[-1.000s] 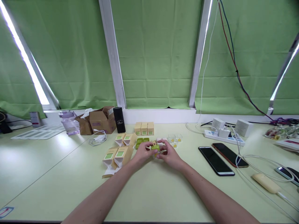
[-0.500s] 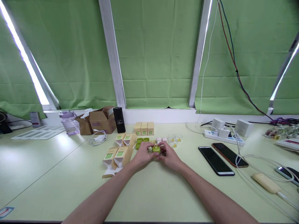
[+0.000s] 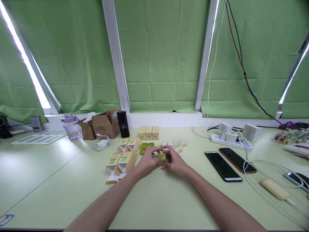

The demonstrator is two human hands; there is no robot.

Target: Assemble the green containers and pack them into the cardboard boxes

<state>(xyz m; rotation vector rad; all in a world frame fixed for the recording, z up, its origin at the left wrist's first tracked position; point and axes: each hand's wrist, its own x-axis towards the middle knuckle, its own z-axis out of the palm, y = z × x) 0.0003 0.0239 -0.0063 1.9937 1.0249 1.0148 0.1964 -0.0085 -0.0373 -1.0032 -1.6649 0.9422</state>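
Here, both hands (image 3: pixel 149 158) (image 3: pixel 176 162) half-curled round green case (image 3: pixel 162 157)

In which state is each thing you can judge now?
Green piece: held by left hand and right hand
Four front cartons: ends appear open
Three rear cartons: closed
Cardboard box: open
Purple bottle: upright, lid on
Black cylinder: upright
Nearer phone: screen dark
Farther phone: screen dark
Power strip: adapters plugged in

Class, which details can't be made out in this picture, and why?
Sides of the small green container: head view, largely covered by left hand and right hand.
Print on the black cylinder: head view, too small.
End of the rightmost phone: head view, cut off by right edge.
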